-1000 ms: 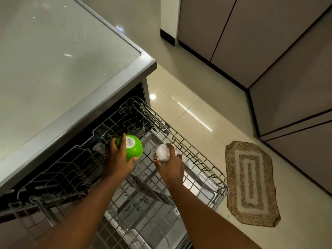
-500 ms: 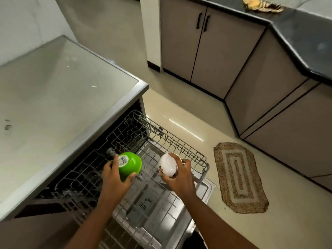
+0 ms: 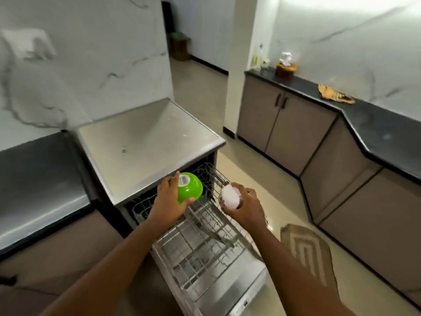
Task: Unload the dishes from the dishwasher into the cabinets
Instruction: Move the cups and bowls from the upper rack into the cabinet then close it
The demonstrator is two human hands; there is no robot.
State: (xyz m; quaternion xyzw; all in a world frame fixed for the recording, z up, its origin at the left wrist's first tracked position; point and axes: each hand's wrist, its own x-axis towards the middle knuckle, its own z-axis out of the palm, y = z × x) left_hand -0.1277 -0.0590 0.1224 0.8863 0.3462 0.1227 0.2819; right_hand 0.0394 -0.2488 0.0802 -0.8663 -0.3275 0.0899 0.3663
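Holding green bowl and white cup above rack

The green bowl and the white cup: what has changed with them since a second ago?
Both have been lifted up out of the dishwasher rack. The left hand still grips the green bowl, and the right hand still grips the white cup. The rack stays pulled out.
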